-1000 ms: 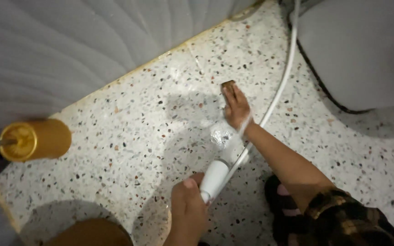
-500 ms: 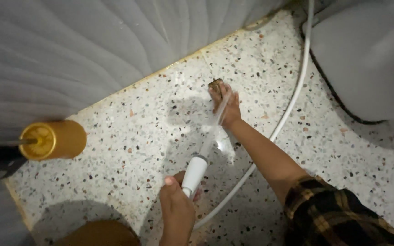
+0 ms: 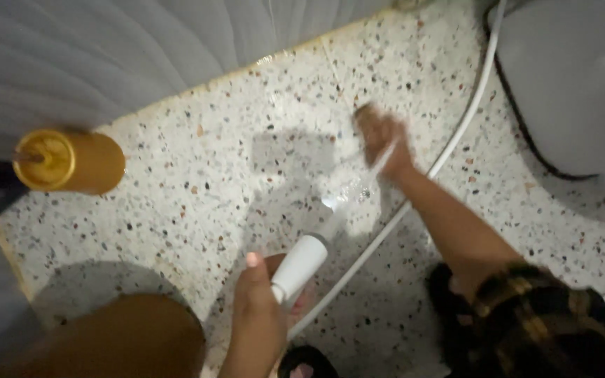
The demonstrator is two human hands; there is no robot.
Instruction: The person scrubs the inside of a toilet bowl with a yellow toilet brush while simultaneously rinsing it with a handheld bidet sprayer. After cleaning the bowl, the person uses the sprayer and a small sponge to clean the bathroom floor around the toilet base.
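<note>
The left hand [image 3: 260,308] was wrapped around a white spray nozzle [image 3: 301,267], thumb up along its side, with the nozzle aimed across the speckled terrazzo floor [image 3: 197,182]. A thin jet of water [image 3: 355,189] ran from the nozzle toward the right hand [image 3: 381,136], which was pressed down on the floor. That hand was blurred — it seemed to be curled over something small and dark, though what it was could not be told. A white hose [image 3: 456,126] curved along the floor just beside the right forearm and up toward the top edge of the view. The right arm wore a dark plaid sleeve [image 3: 547,322]. To the left, well apart from both hands, a gold cylinder [image 3: 71,161] lay in front of a grey ribbed wall [image 3: 106,56] — its open end faced the camera.
</note>
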